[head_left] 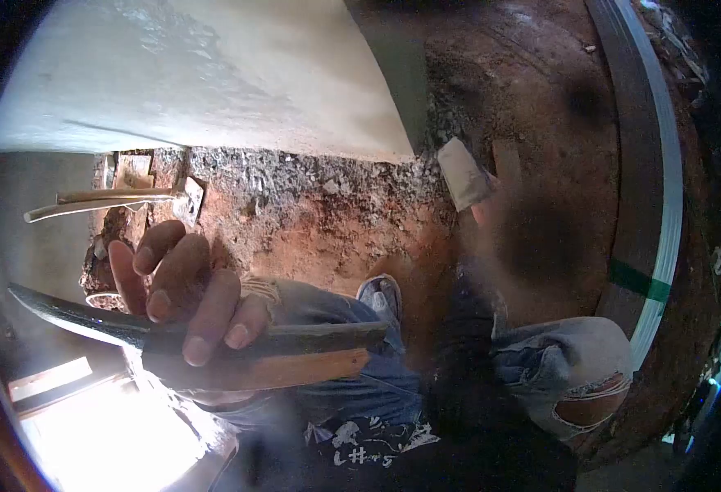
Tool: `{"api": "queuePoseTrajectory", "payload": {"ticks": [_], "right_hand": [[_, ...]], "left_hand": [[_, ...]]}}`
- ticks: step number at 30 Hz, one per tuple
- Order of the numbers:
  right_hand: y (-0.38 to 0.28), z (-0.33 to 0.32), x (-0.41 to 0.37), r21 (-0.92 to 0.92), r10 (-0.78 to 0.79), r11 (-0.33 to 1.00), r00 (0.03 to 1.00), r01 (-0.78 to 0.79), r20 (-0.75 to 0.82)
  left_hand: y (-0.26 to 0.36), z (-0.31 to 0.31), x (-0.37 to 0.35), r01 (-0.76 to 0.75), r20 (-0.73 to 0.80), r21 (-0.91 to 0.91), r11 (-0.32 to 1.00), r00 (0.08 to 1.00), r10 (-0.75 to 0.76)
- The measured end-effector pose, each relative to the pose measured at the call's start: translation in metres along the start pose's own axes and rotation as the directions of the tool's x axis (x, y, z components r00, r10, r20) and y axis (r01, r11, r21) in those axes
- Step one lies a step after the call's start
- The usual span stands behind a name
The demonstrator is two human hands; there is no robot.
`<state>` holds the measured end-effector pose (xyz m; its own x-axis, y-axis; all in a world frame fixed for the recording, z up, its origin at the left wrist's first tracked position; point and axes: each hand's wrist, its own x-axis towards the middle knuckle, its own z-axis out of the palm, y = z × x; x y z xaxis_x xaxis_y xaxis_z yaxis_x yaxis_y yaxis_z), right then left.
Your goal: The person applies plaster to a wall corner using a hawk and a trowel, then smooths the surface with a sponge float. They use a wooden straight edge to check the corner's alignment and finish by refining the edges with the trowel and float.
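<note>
Near left, close to the camera, the left hand curls its fingers tight around a wooden-handled pick tool, whose dark curved point reaches left. Farther right, the right hand is blurred beside a pale flat piece; its grip cannot be told.

The long tool with a black metal head and orange-brown wooden handle is two-toned. Near it are faded blue denim jeans and a black cloth shirt printed in white. Farther off, rough red-brown earth is speckled grey below an off-white plaster wall.
</note>
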<state>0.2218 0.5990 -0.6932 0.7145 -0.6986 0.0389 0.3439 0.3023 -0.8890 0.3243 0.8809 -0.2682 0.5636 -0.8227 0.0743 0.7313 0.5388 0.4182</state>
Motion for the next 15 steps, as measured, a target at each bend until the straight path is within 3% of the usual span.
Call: {"api": "queuePoseTrajectory", "payload": {"ticks": [3,7,8,14,15], "right_hand": [[-0.021,0.008,-0.010,0.260,-0.033,0.965,0.999,0.029,0.010],[-0.075,0.038,-0.001,0.389,-0.128,0.916,0.991,0.099,0.049],[-0.096,0.049,0.010,0.396,-0.182,0.907,0.981,0.140,0.071],[-0.281,0.140,0.046,0.348,-0.505,0.841,0.833,0.415,0.226],[-0.329,0.177,0.041,0.204,-0.527,0.848,0.824,0.490,0.210]], "left_hand": [[-0.006,0.005,0.001,-0.033,-0.047,0.053,0.998,0.998,0.035],[-0.013,0.003,0.001,-0.116,-0.123,-0.010,0.993,0.986,0.114],[-0.019,0.004,-0.001,-0.182,-0.200,-0.010,0.983,0.964,0.177],[-0.027,-0.018,0.013,-0.207,-0.214,-0.042,0.978,0.958,0.193],[-0.028,-0.023,0.015,-0.215,-0.191,-0.052,0.975,0.961,0.202]]}}
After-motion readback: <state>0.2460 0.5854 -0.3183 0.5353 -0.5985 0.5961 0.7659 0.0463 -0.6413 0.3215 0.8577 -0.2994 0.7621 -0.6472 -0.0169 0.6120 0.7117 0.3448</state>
